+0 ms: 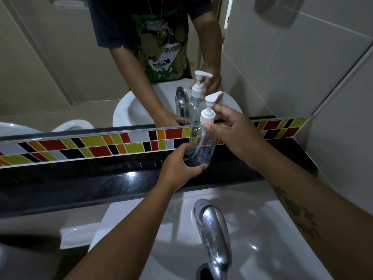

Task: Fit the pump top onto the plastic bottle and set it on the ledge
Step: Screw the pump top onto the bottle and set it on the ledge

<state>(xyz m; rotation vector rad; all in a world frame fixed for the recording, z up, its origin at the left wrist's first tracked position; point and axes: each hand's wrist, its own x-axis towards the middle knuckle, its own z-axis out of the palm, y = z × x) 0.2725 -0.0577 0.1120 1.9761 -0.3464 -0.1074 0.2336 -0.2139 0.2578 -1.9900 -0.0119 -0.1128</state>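
A clear, pale blue plastic bottle (201, 146) is held upright just above the black ledge (101, 178), close to the mirror. My left hand (177, 166) grips its base from the left. A white pump top (209, 110) sits in the bottle's neck, its tube running down inside. My right hand (232, 130) holds the pump's collar between thumb and fingers. The pump's spout points right and away from me.
A mirror (80, 67) behind the ledge reflects the bottle, both hands and a person's torso. A strip of coloured tiles (90, 146) runs under the mirror. Below the ledge lie a white sink (262, 229) and a chrome tap (212, 229). White wall tiles stand at right.
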